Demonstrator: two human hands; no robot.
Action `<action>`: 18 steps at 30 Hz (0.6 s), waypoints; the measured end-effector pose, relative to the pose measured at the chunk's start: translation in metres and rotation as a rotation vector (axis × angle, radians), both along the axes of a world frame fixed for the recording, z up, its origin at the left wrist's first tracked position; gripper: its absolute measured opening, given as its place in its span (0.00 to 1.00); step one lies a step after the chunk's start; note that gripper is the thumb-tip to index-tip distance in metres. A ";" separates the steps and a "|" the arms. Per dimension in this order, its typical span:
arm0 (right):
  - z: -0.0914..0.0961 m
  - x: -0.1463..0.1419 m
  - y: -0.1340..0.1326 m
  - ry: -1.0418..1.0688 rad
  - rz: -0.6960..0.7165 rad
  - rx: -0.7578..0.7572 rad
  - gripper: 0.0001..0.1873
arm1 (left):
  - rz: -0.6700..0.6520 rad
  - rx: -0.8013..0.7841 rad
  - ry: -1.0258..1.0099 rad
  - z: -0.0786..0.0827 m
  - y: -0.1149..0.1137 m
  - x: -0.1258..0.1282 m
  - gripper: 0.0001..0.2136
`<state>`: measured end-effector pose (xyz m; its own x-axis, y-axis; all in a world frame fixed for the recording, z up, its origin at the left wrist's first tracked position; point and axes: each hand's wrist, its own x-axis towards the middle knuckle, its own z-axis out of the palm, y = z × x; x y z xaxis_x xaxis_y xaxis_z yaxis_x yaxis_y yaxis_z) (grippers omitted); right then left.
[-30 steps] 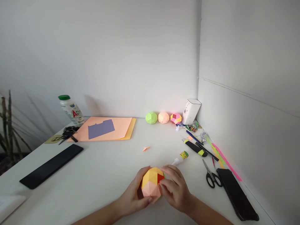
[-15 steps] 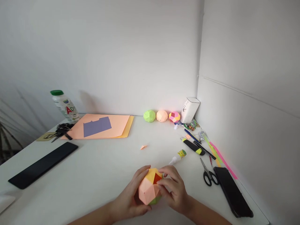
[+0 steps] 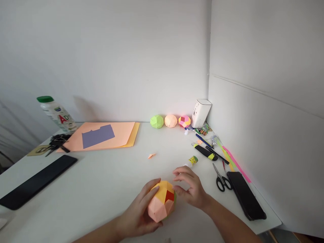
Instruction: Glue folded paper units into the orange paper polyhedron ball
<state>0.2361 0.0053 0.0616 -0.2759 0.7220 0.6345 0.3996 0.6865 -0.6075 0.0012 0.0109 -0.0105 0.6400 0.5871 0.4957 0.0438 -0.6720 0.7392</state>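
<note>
The white tabletop (image 3: 113, 175) was the largest thing, and I counted the hours round the middle of the view. At 9 o'clock there lay large sheets of peach paper (image 3: 124, 135), with a blue-grey paper piece (image 3: 98, 136) upon them. A long black slab (image 3: 37, 182) lay at 8 o'clock. The green-capped white bottle (image 3: 58, 114) stood at 9 o'clock, behind the black keys (image 3: 58, 141). The left hand (image 3: 136, 211), towards 7 o'clock, was clamped round the side of a multicoloured paper polyhedron, while the right hand (image 3: 193, 187), at 5 o'clock, kept its thumb and fingers apart; whether its thumb touched the polyhedron, I could not tell. The black smartphone (image 3: 246, 195) lay at 4 o'clock. The multicoloured paper polyhedron (image 3: 159, 204) itself was at 6 o'clock, yellow above, peach below, with one red patch towards the right hand. At 4 o'clock, the utility knife (image 3: 205, 152) and the scissors (image 3: 220, 179) lay near the smartphone. Smallest was a folded peach scrap (image 3: 151, 156), between 6 and 7 o'clock.
</note>
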 end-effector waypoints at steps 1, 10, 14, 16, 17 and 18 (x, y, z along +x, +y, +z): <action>0.001 0.001 0.001 -0.021 0.017 0.002 0.06 | 0.011 0.013 0.007 0.001 0.000 0.000 0.40; 0.002 -0.002 -0.001 -0.351 0.038 0.162 0.04 | 0.117 0.327 0.092 -0.005 -0.001 0.003 0.45; 0.004 -0.005 -0.004 -0.462 -0.011 0.273 0.07 | 0.167 0.471 0.122 -0.006 0.000 0.004 0.42; 0.004 -0.005 -0.005 -0.507 -0.043 0.308 0.08 | 0.176 0.492 0.131 -0.004 0.000 0.004 0.41; 0.004 -0.005 -0.006 -0.523 -0.058 0.318 0.08 | 0.176 0.493 0.134 -0.003 -0.001 0.004 0.41; 0.003 -0.005 -0.006 -0.530 -0.071 0.322 0.08 | 0.174 0.489 0.137 -0.002 -0.001 0.004 0.41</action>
